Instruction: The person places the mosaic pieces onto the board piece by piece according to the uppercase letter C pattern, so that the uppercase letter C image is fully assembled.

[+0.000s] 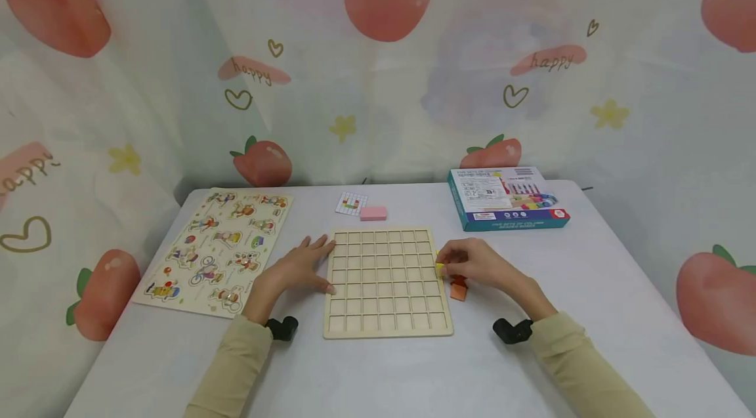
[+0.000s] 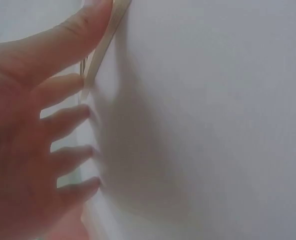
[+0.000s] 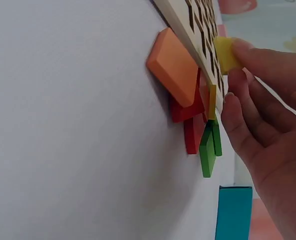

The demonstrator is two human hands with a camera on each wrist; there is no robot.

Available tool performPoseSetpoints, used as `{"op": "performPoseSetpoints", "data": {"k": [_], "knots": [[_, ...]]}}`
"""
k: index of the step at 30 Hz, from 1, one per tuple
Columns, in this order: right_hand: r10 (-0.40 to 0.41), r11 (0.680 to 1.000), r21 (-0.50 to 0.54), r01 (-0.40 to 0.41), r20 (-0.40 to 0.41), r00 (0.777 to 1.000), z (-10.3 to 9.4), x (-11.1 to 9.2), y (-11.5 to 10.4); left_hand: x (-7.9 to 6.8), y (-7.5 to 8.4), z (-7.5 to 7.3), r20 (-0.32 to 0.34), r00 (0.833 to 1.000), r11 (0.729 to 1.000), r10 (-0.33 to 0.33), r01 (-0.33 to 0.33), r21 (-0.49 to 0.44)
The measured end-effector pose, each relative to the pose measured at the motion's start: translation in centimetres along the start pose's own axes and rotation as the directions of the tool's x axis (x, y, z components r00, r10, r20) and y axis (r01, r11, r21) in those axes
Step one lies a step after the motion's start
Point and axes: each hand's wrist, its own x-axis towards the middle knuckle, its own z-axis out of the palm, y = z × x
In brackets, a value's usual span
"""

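Note:
A square wooden grid board (image 1: 386, 334) with bare compartments lies on the white table. At its left edge, my left hand (image 1: 298, 265) spreads its fingers, with thumb and index finger touching the rim. My right hand (image 1: 475, 262) pinches a small yellow tile (image 3: 224, 54) between thumb and finger beside the board's right edge. Under that hand lies a loose pile: an orange tile (image 3: 172, 67), red tiles (image 3: 191, 135), green tiles (image 3: 207, 154) and another yellow tile (image 3: 212, 102). In the head view, the hand hides much of the pile.
To the left lies a picture puzzle board (image 1: 215, 247). Behind the grid board are a patterned card (image 1: 351, 203) and a pink block (image 1: 373, 213). A teal-sided toy box (image 1: 508, 198) sits at the back right. Printed cloth hangs behind the table.

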Motion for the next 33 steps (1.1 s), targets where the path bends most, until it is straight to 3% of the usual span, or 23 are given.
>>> {"op": "performPoseSetpoints", "data": {"k": [18,33], "knots": [[0.007,0.997,0.077,-0.003,-0.047,0.999,1.2,5.4,-1.8,0.1,-0.2,0.3,0.014,1.0,0.999,0.01,-0.01,-0.033],[0.005,0.999,0.048,-0.004,-0.024,1.0,2.8,8.6,-3.1,0.1,-0.2,0.4,-0.001,1.0,0.999,0.004,-0.004,-0.042]]}}
